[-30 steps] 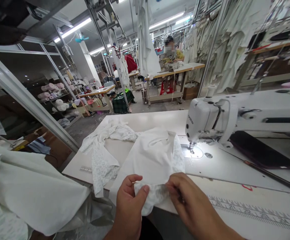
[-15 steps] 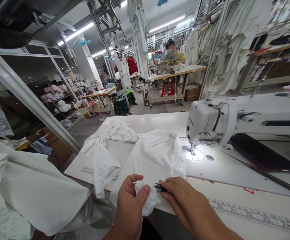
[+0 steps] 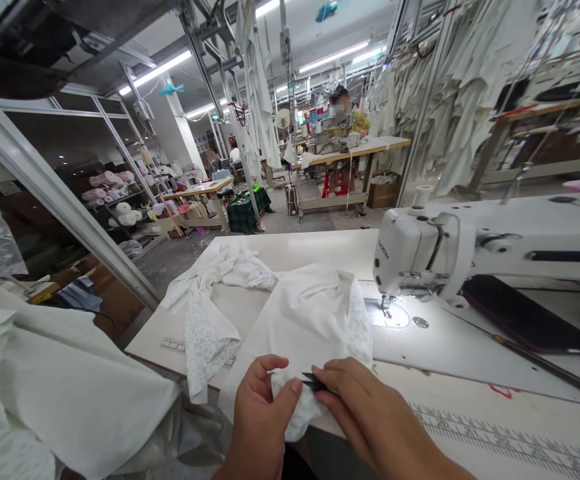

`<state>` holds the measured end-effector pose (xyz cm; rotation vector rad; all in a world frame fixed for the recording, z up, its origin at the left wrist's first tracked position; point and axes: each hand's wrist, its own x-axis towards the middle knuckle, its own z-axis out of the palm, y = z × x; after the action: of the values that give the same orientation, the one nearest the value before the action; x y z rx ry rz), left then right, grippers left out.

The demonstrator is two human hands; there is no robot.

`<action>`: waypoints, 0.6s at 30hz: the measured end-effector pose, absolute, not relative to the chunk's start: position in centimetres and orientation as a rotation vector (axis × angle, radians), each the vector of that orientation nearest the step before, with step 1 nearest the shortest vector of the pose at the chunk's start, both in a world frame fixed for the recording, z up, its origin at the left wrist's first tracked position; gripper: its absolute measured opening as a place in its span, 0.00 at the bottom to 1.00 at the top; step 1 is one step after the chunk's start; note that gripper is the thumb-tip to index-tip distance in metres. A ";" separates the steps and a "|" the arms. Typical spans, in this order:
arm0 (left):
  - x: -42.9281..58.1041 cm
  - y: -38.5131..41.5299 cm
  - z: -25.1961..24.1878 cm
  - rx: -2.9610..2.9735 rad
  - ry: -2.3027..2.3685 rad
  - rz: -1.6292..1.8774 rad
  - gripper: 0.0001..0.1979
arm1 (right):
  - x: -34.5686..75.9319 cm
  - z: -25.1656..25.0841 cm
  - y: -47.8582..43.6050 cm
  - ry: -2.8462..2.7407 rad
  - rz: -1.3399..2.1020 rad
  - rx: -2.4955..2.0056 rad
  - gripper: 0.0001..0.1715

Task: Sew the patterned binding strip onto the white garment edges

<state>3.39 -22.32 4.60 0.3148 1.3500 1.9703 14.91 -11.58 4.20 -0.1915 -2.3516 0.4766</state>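
Observation:
A white garment (image 3: pixel 305 320) with a pale leaf-like print on parts lies over the front edge of the sewing table. My left hand (image 3: pixel 265 407) pinches a bunched edge of it between thumb and fingers. In my right hand (image 3: pixel 360 400) are small black thread snips (image 3: pixel 313 382), their pointed blades towards the left thumb and the held cloth. The fingers cover most of the snips' body. Another part of printed white cloth (image 3: pixel 210 327) lies on the table to the left; whether it joins the garment I cannot tell.
A white sewing machine (image 3: pixel 420 253) with its needle area lit stands at the right. Beside it lie a dark phone-like slab (image 3: pixel 530 313) and a thin rod (image 3: pixel 545 363). White cloth (image 3: pixel 80 380) is heaped at the left. A co-worker (image 3: pixel 345 120) sits farther back.
The snips have shifted slightly left, closer to the left thumb, and their blades show more clearly. The view has tilted a little; the garment stays in place.

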 end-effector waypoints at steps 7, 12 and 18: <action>3.6 -22.3 5.1 0.314 1.380 1.970 0.24 | 14.8 4.8 -11.8 -2.366 0.450 -0.159 0.11; 3.6 -22.4 5.4 0.301 1.367 1.974 0.24 | 14.8 5.0 -11.9 -2.353 0.437 -0.152 0.11; 3.4 -22.6 5.1 0.301 1.345 1.977 0.24 | 14.9 4.6 -11.6 -2.316 0.458 -0.147 0.11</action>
<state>3.43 -22.59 5.15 0.3007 1.3450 1.9766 14.91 -11.55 4.58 -0.1469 -2.3157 0.4579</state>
